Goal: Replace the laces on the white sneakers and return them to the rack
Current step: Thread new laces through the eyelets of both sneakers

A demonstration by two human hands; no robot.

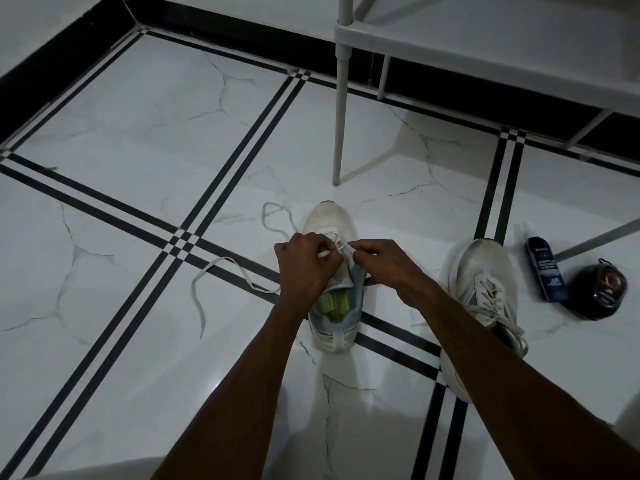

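Centrally, both hands [308,261] [384,263] pinch lace [221,268] over sneaker [330,220]

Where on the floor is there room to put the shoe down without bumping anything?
Bare tile lies beyond the loose lace, toward the black stripes on the left, and ahead between the sneaker in the hands and the rack leg. The right is crowded: second sneaker, bottle, round black tin.
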